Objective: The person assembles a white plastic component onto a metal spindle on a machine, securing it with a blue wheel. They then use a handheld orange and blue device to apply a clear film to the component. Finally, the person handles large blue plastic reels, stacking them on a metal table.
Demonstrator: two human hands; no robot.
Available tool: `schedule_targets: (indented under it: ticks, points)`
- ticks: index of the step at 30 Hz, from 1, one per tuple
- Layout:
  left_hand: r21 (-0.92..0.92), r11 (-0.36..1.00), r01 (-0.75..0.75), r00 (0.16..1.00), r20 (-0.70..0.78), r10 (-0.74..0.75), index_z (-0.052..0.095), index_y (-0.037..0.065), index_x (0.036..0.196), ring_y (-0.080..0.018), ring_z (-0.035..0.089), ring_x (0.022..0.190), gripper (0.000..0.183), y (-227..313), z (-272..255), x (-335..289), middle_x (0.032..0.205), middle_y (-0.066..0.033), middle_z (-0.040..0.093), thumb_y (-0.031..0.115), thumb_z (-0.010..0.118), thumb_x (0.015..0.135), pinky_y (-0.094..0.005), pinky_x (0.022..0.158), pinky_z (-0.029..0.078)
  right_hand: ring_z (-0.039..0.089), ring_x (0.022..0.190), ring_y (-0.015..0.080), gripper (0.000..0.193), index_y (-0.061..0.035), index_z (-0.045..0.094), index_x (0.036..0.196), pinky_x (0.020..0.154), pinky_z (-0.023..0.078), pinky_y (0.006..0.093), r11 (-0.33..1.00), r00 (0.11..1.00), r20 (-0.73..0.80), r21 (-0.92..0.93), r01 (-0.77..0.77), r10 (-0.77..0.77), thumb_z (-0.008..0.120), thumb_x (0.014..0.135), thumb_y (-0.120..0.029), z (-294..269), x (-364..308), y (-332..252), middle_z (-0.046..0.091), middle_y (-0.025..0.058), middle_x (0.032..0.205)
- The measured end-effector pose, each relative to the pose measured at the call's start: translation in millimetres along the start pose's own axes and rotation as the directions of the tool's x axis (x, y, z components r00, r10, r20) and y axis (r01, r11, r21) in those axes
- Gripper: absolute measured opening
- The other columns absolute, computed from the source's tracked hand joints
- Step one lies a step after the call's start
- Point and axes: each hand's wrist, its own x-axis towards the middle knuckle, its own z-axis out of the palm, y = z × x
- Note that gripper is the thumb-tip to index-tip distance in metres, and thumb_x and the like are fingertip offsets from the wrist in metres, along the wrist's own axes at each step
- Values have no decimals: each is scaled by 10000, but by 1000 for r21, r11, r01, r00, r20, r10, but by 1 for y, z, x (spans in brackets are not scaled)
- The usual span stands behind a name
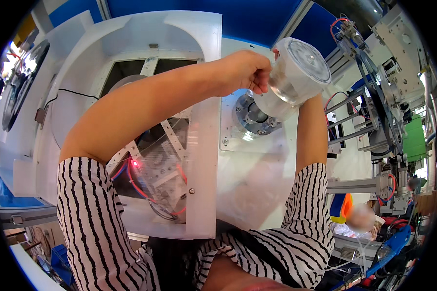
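Observation:
A clear, cylinder-shaped plastic thing (289, 77), with a round ribbed end facing up and to the right, is tilted in the air over the white worktop. My right hand (276, 53) grips it from behind; only a bit of finger shows at its far left edge, and the rest is hidden. Against its left side, my left hand (250, 72) has its fingers curled together; what they pinch, if anything, is hidden. Just below stands a round metal hub (255, 116) with bolts and a central post, bolted to a clear plate (226, 131).
On the left, a white machine housing (204, 194) holds metal bars, red and blue tubes and a lit red lamp (135, 164). Wheels, rods and brackets of a machine (369, 106) line the right side. A blue panel (204, 19) runs along the back.

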Motion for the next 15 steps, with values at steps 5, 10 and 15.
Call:
schedule_targets:
  ticks: [5, 10, 15]
  points:
    - [-1, 1000, 4, 998, -58, -4, 556, 27, 774, -212, 558, 740, 169, -6, -6, 0, 772, -85, 542, 179, 511, 833, -329, 760, 466, 581, 873, 176, 344, -84, 593, 1056, 744, 475, 285, 999, 999, 26, -21, 45, -45, 705, 749, -192, 17, 4, 2, 590, 48, 969]
    - [15, 999, -43, 997, -56, 44, 522, 31, 719, -217, 567, 735, 166, -4, 5, 2, 745, -96, 539, 166, 503, 814, -339, 742, 474, 576, 864, 174, 344, -88, 595, 1043, 737, 469, 280, 983, 995, 50, -153, 99, -92, 713, 738, -195, 11, -4, -16, 586, 43, 952]
    - [65, 997, -42, 993, -111, 49, 497, 32, 674, -215, 575, 682, 190, 4, 11, 2, 708, -100, 535, 168, 518, 804, -343, 721, 483, 571, 854, 172, 345, -93, 596, 1030, 731, 463, 275, 988, 989, 94, -95, 122, -113, 721, 726, -199, 15, 1, -20, 582, 39, 935]
